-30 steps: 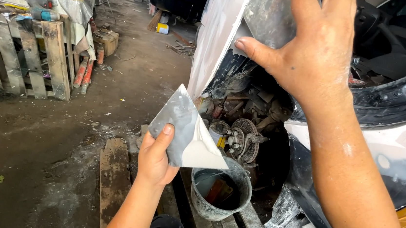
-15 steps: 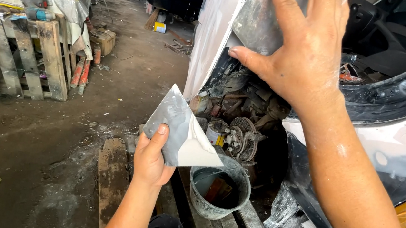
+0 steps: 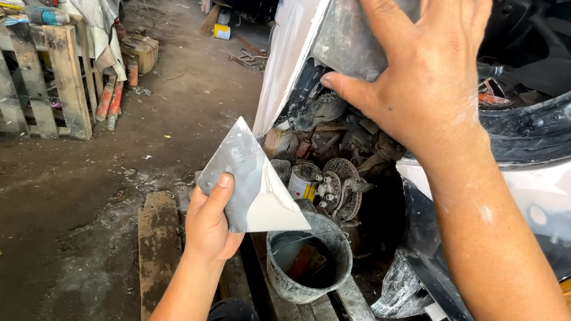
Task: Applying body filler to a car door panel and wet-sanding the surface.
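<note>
Bodywork step, between filler passes. Left hand (image 3: 210, 219) pinches a flat spreader blade (image 3: 252, 182), thumb on its face, low at centre left. Right hand (image 3: 424, 76) has fingers spread flat on the grey patched car panel (image 3: 351, 35) up top. Bucket (image 3: 308, 259) just below the blade. A next pass would likely need the blade brought up to the patch.

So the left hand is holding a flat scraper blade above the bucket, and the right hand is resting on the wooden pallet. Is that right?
Not quite. The left hand does hold the flat scraper blade above the bucket, but the right hand is not on the wooden pallet. It is pressed against the grey car panel, as the head view shows.
</note>
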